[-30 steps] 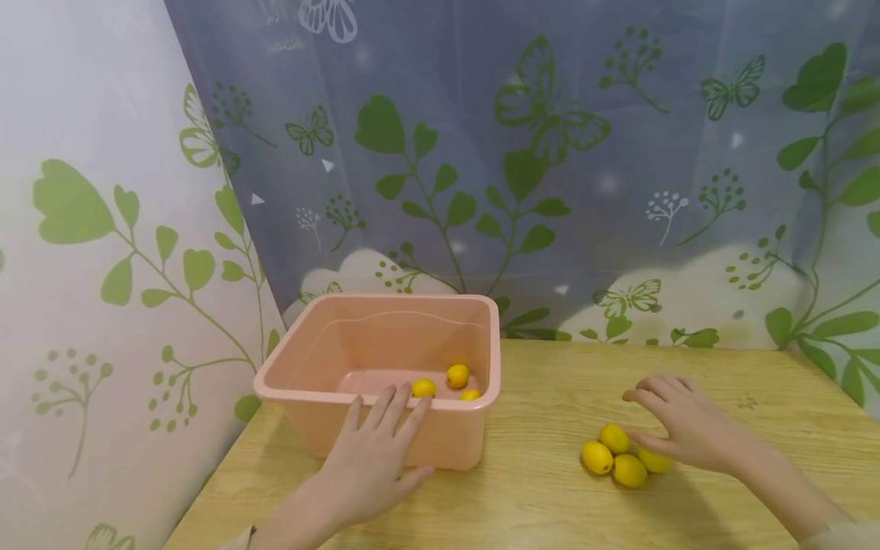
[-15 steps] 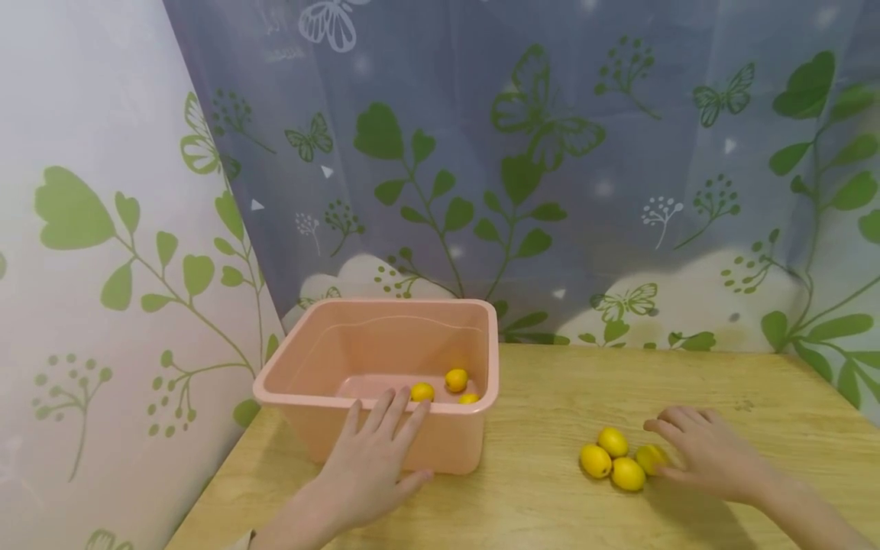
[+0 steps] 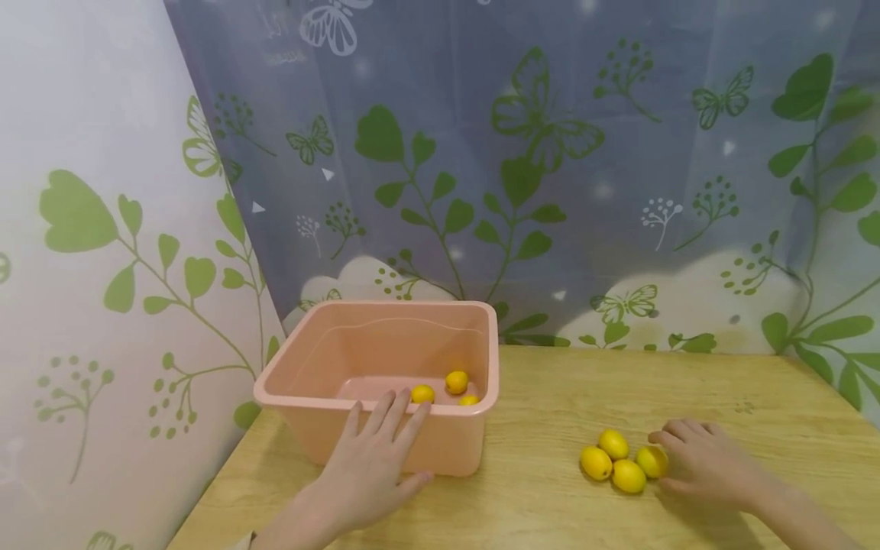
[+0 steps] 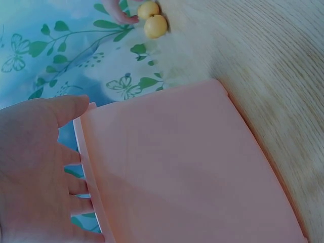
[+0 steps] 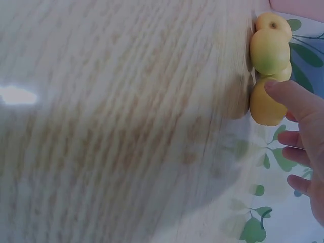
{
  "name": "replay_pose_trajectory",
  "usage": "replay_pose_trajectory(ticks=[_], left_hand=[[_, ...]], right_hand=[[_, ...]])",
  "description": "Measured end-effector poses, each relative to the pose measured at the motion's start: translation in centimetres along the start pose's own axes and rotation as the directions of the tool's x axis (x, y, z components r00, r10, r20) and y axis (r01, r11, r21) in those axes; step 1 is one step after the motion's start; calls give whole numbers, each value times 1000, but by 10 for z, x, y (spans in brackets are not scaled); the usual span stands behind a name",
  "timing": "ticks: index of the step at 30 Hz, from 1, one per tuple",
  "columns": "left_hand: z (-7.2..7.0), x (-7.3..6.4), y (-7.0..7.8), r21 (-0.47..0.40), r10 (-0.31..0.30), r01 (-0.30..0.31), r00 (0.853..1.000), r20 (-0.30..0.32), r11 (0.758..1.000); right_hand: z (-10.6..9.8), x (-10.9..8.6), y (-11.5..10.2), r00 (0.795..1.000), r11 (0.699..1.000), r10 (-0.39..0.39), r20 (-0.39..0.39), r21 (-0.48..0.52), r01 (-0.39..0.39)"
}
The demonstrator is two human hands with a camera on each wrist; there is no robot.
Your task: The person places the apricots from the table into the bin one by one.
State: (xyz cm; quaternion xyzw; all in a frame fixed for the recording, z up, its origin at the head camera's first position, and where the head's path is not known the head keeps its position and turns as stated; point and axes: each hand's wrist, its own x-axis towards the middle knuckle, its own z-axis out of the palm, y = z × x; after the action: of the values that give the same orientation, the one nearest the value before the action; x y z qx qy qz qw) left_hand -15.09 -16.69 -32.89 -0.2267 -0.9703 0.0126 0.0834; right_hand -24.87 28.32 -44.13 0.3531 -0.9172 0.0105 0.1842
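At table (image 3: 543,409), right hand (image 3: 708,464) lower than before, around rightmost lemon (image 3: 649,462).

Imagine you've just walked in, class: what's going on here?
Someone's two bare hands are at work at a wooden table. The left hand rests on the near rim of a pink bin, where at least three yellow fruits show. The right hand is at the rightmost fruit of a cluster of four on the table; whether it grips that fruit is hard to tell.
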Motion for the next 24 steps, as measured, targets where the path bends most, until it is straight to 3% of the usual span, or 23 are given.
replay_pose_trajectory(ticks=[6, 13, 24], left_hand=[[0, 0, 0, -6, -4, 4, 1000, 8, 1000], [0, 0, 0, -6, -4, 4, 1000, 12, 1000], [0, 0, -1, 5, 6, -6, 1000, 9, 1000]], right_hand=[[3, 1, 0, 999, 1000, -20, -25, 3, 20], [4, 5, 0, 999, 999, -2, 52, 34, 0], [5, 7, 2, 997, 998, 26, 78, 54, -31]])
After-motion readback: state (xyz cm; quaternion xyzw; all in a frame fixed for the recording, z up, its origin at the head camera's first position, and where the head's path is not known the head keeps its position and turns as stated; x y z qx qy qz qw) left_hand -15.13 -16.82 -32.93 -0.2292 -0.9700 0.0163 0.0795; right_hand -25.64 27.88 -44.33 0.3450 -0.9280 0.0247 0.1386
